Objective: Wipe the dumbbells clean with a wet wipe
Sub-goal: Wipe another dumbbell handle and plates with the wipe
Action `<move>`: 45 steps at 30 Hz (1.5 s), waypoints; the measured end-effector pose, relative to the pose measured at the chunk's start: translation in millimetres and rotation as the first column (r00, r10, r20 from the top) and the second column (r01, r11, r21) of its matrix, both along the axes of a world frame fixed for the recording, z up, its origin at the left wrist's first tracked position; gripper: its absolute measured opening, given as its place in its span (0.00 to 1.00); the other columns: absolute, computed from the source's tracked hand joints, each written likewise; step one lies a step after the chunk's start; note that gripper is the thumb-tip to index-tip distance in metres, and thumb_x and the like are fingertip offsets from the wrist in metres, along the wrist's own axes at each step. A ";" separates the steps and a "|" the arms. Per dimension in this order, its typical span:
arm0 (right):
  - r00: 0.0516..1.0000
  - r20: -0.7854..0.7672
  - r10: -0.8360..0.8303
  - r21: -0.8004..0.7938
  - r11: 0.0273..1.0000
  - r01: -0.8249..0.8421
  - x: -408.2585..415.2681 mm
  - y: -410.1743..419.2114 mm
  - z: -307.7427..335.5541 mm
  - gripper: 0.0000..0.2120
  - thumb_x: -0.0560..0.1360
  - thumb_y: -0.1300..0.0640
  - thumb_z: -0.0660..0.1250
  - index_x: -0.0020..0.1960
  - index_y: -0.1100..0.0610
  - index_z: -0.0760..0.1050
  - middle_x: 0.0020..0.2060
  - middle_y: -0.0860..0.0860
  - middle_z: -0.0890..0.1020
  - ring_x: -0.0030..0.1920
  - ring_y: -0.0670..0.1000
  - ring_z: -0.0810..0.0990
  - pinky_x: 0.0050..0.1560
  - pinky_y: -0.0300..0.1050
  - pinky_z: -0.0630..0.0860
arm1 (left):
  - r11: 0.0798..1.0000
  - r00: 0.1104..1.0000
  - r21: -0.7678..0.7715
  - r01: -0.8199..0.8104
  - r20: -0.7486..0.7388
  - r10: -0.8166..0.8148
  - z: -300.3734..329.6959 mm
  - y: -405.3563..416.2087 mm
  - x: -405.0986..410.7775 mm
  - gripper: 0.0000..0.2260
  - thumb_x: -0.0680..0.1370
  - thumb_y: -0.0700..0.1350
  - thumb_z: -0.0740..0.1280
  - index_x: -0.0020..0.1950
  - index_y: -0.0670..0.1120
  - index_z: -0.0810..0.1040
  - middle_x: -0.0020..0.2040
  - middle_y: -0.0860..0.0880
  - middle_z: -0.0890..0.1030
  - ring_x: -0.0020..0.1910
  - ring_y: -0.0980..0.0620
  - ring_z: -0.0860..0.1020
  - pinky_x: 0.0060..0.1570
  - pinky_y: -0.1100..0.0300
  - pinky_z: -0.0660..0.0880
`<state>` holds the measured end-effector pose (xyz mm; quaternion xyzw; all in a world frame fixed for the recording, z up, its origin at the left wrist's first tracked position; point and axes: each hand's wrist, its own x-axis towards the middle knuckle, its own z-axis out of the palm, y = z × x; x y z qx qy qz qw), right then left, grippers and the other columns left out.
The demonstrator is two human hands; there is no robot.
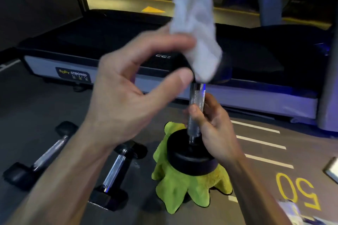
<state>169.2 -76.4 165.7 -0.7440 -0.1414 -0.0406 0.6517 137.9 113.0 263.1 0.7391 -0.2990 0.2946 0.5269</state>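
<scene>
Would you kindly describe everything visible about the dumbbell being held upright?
The upright dumbbell stands on end, its lower black round head resting on a green cloth on the floor. Its handle looks like knurled shiny metal. The right hand grips the handle low down. The upper head is mostly hidden behind the white wipe, which the left hand pinches above it. Whether the wipe touches it is unclear.
</scene>
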 end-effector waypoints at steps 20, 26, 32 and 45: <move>0.999 0.048 -0.004 -0.034 0.999 0.006 5.2 -3.7 0.2 0.13 0.84 0.58 0.65 0.66 0.46 0.77 0.54 0.47 0.85 0.56 0.53 0.84 0.59 0.66 0.79 | 0.864 0.985 0.498 -0.075 -0.096 0.140 -20.2 -7.6 43.5 0.08 0.75 0.49 0.77 0.53 0.58 0.87 0.81 0.53 0.64 0.82 0.52 0.61 0.78 0.44 0.65; 0.989 0.110 -0.098 0.112 0.990 0.086 -11.8 -2.9 0.3 0.27 0.79 0.63 0.72 0.70 0.42 0.68 0.61 0.34 0.81 0.61 0.49 0.84 0.64 0.60 0.80 | 0.918 0.987 0.381 -0.115 -0.058 0.148 -27.9 -17.6 40.6 0.09 0.74 0.49 0.78 0.53 0.58 0.88 0.77 0.53 0.69 0.77 0.49 0.68 0.72 0.46 0.71; 0.972 0.172 -0.161 0.173 0.976 0.131 -8.6 2.5 0.3 0.18 0.77 0.56 0.75 0.63 0.42 0.78 0.65 0.54 0.79 0.59 0.54 0.85 0.60 0.62 0.81 | 0.940 0.987 0.318 -0.124 -0.055 0.149 -30.8 -22.3 39.3 0.09 0.74 0.54 0.76 0.52 0.64 0.84 0.77 0.54 0.69 0.77 0.53 0.68 0.75 0.50 0.68; 0.981 0.035 -0.189 0.295 0.940 0.170 -6.1 -1.3 -2.0 0.06 0.80 0.58 0.71 0.56 0.56 0.78 0.53 0.54 0.86 0.52 0.55 0.86 0.59 0.56 0.81 | 0.972 0.985 0.231 -0.039 -0.157 0.076 -24.0 -6.0 47.4 0.21 0.81 0.50 0.70 0.71 0.52 0.67 0.72 0.53 0.74 0.74 0.54 0.72 0.70 0.45 0.74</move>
